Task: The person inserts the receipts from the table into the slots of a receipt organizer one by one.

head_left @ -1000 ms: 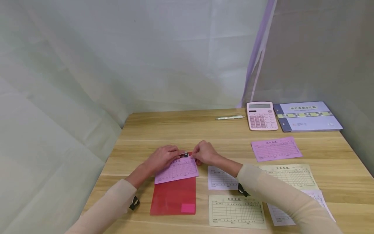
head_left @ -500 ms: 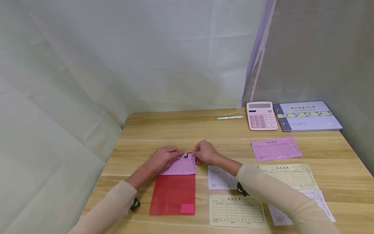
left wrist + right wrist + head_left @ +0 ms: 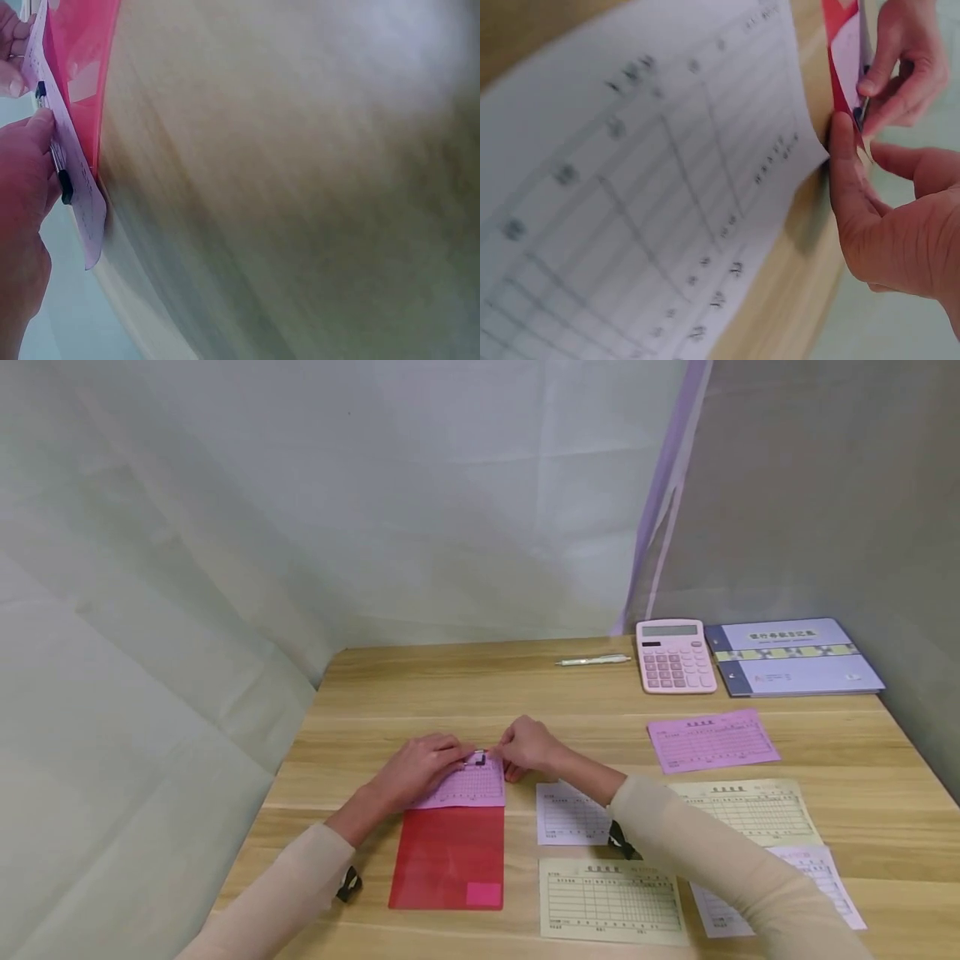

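Observation:
A pink receipt slip [image 3: 465,788] lies across the top of a red clip folder [image 3: 452,852] with a small bright pink label near its lower right corner. My left hand [image 3: 417,767] covers the slip's left part. Its thumb and forefinger pinch the folder's metal clip [image 3: 57,159], whose ends are black, at the top edge. At the upper right corner, my right hand [image 3: 531,748] pinches the slip between thumb and forefinger. In the right wrist view, the thumb and finger of the right hand [image 3: 900,217] meet at the folder's edge, close to the left hand [image 3: 915,64].
Right of the folder lie a white slip [image 3: 570,814], a yellow slip [image 3: 611,902], another yellow slip [image 3: 750,810], another white slip [image 3: 813,881] and another pink slip [image 3: 714,741]. Behind them are a pen [image 3: 592,660], a pink calculator [image 3: 676,657] and a ledger [image 3: 795,657].
The pink slip has straightened from a tilt and slid up, so its lower edge lies level across the red folder. Both hands stay almost in place.

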Demonstrator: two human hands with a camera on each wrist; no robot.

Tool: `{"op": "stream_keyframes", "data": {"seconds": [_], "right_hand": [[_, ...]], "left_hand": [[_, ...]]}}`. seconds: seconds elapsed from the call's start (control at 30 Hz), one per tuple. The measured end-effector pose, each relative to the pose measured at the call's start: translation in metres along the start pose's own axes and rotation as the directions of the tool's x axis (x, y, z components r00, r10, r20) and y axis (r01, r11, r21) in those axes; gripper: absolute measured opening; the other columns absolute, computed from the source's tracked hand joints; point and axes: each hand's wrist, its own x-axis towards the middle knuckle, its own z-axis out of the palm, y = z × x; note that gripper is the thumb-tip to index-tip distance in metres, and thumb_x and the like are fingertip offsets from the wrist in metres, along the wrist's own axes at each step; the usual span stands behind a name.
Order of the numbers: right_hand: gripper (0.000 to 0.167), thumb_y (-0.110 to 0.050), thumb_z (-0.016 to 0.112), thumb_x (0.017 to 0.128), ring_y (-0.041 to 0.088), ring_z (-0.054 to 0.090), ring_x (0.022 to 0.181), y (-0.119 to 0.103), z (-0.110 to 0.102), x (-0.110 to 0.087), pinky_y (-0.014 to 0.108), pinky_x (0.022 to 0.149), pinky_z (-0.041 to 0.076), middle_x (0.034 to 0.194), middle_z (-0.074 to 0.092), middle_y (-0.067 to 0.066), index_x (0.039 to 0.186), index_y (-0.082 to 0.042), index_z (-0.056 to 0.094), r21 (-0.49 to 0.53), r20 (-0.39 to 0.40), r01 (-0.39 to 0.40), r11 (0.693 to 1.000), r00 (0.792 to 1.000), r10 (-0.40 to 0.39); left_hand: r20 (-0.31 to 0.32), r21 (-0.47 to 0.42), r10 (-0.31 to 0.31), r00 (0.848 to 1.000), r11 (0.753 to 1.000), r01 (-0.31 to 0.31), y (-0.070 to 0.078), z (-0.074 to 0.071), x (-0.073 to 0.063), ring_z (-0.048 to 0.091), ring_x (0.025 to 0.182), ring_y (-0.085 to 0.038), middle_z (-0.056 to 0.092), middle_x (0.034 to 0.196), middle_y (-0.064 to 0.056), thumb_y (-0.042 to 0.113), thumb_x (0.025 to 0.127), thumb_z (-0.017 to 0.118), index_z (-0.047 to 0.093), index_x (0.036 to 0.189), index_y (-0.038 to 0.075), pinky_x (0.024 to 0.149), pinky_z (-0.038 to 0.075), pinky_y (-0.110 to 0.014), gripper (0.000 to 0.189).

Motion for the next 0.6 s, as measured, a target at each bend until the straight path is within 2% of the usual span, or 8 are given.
{"op": "stream_keyframes", "data": {"seconds": [0.2,0.4,0.6], "right_hand": [[0.018,-0.009,0.072,0.101,0.019,0.069,0.052,-0.001,-0.002,0.003,0.031,0.055,0.060,0.070,0.073,0.017,0.091,0.005,0.078,-0.026,0.021,0.001,1.000,1.000,-0.001],[0.016,-0.006,0.072,0.102,0.016,0.068,0.051,0.005,0.001,0.002,0.029,0.053,0.058,0.065,0.071,0.010,0.092,0.003,0.080,-0.038,-0.031,0.028,0.999,0.999,-0.029],[0.017,-0.006,0.071,0.102,0.017,0.067,0.051,0.009,0.006,0.001,0.027,0.051,0.057,0.063,0.070,0.009,0.090,0.002,0.081,-0.046,-0.078,0.054,0.997,0.995,-0.057]], "left_hand": [[-0.007,0.028,0.026,1.000,0.999,-0.026,0.000,0.002,0.000,0.072,0.106,-0.018,0.074,0.115,-0.003,0.015,0.101,0.075,0.074,0.135,0.013,0.093,0.060,-0.036,0.034],[-0.019,0.069,0.056,0.998,0.996,-0.055,0.001,0.003,0.001,0.072,0.111,-0.023,0.074,0.118,-0.005,0.014,0.101,0.075,0.073,0.136,0.012,0.095,0.059,-0.039,0.035],[-0.024,0.102,0.069,0.997,0.993,-0.066,-0.001,0.004,0.000,0.072,0.110,-0.022,0.074,0.118,-0.005,0.013,0.100,0.075,0.074,0.136,0.012,0.094,0.060,-0.039,0.036]]}}
